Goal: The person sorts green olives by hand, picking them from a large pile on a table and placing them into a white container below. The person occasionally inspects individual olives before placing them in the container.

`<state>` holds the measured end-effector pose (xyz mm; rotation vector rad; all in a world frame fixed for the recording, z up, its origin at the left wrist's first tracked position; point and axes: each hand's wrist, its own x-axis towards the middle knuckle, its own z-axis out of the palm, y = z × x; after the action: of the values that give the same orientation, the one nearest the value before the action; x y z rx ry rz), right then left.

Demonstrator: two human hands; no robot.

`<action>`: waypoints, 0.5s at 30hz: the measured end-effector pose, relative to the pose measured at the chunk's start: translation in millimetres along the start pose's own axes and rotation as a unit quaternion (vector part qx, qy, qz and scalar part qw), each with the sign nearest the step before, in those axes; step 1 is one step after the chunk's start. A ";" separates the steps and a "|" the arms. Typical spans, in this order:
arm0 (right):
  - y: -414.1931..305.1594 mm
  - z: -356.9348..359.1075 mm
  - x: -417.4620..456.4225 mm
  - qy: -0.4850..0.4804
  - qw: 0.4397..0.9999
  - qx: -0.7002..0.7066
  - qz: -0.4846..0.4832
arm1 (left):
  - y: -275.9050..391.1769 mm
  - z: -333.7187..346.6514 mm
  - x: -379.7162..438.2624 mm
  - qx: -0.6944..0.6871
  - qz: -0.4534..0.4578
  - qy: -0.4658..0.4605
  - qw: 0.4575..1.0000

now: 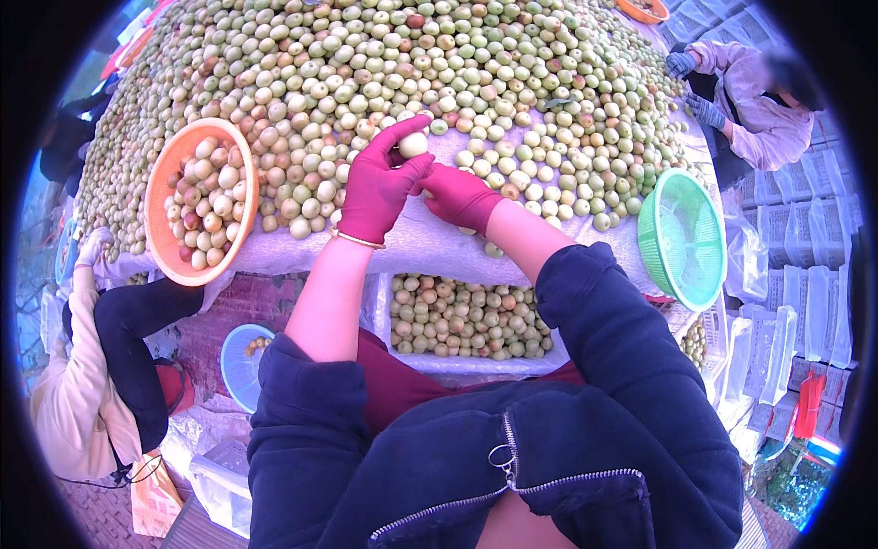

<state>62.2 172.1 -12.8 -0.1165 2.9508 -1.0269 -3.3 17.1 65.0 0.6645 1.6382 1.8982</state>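
Over the near edge of the fruit pile, my left hand (384,175) in a magenta glove grips one pale green jujube (413,145) between thumb and fingers. My right hand (461,197), gloved alike, meets the left thumb with its fingers curled. Its palm side is hidden, so whether it holds a fruit cannot be seen. Around both hands spreads a large heap of green and reddish jujubes (384,62) on a table covered with a pale cloth (281,250). Below my forearms, a lined crate (473,364) filled with jujubes stands before my lap.
An orange basket (152,199) of jujubes leans at the table's left edge, a green basket (717,240) at its right. A blue basin (233,367) sits lower left. One person (75,405) works at left, another (761,123) at right. Grey crates (796,233) line the right side.
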 end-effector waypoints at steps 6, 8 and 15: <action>7.2 -43.1 -42.0 0.068 0.892 0.434 0.106 | -19.6 0.8 -2.7 0.225 0.105 -0.006 0.969; 8.2 -50.7 -56.5 0.046 0.861 0.483 0.153 | -32.1 -0.4 -5.3 0.399 0.076 -0.044 0.913; 15.0 -44.3 -92.6 0.056 0.895 0.395 0.199 | -66.4 5.5 -15.1 0.535 0.021 -0.131 0.834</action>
<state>151.9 218.3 11.7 0.5402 2.2234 -2.0523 16.9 18.3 -0.2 1.3039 2.4120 0.6741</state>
